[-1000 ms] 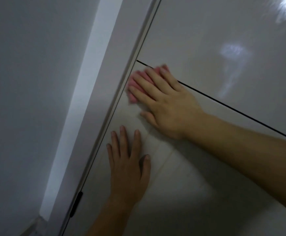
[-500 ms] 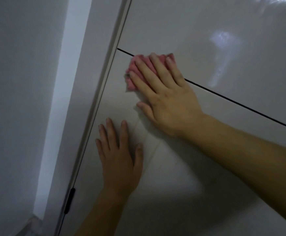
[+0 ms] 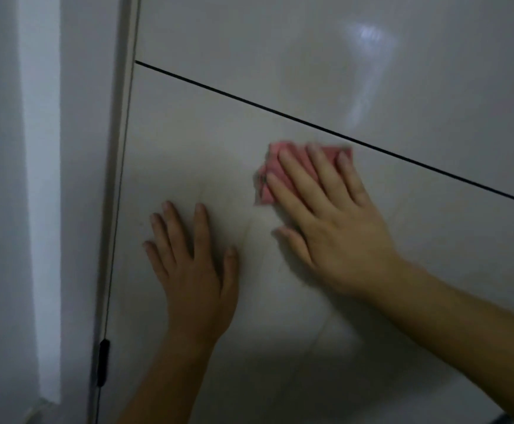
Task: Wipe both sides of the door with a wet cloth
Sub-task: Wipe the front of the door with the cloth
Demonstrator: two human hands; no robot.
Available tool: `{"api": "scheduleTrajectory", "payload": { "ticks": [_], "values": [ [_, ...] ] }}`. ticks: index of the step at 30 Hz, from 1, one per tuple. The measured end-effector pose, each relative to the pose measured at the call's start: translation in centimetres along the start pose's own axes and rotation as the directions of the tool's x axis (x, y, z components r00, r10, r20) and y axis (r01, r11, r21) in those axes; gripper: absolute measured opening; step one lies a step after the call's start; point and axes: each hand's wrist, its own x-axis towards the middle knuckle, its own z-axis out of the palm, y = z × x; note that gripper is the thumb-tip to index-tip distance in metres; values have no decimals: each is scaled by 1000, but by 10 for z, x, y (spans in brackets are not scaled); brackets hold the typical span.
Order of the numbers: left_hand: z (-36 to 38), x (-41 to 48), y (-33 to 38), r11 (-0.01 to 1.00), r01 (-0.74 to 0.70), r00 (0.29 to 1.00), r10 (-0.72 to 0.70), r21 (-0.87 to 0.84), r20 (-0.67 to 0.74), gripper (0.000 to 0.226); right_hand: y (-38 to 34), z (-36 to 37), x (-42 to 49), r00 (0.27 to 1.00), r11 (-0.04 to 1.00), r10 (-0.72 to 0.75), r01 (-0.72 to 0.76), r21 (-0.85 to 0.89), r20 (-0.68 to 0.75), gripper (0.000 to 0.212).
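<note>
A glossy pale grey door (image 3: 356, 71) fills most of the view, crossed by a thin black groove (image 3: 311, 125) that slants down to the right. My right hand (image 3: 332, 221) lies flat on the door just below that groove, pressing a folded pink cloth (image 3: 269, 172) against the panel; the cloth shows beyond my fingertips and the rest is hidden under the hand. My left hand (image 3: 194, 270) rests flat on the door lower left, fingers spread, holding nothing. Faint damp streaks show on the panel between the hands.
The door's hinge edge and frame (image 3: 118, 179) run down the left, with a black hinge (image 3: 103, 361) near the bottom. A grey wall (image 3: 4, 179) with a lighter vertical strip lies further left. A bright reflection (image 3: 366, 71) sits on the upper panel.
My right hand has slid the pink cloth to the right, away from the hinge edge, along the underside of the groove. The left hand stays planted on the door.
</note>
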Motion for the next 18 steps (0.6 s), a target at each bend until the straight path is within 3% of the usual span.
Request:
{"api": "scheduleTrajectory", "payload": {
  "ticks": [5,10,15,18],
  "values": [
    [1,-4,33,983,-179,983,178,29,35,69,5,3,-80,992,998,-66,67,-12,111,63],
    [8,-13,42,984,-159,985,152,77,79,74,43,-8,-36,964,965,259,-260,-22,-54,66],
    [2,-12,54,982,-166,982,157,85,103,74,9,11,-119,985,989,148,-147,-11,89,67],
    [-2,-16,73,971,-230,966,218,70,141,75,30,4,-126,988,991,131,-129,-21,79,62]
  ]
}}
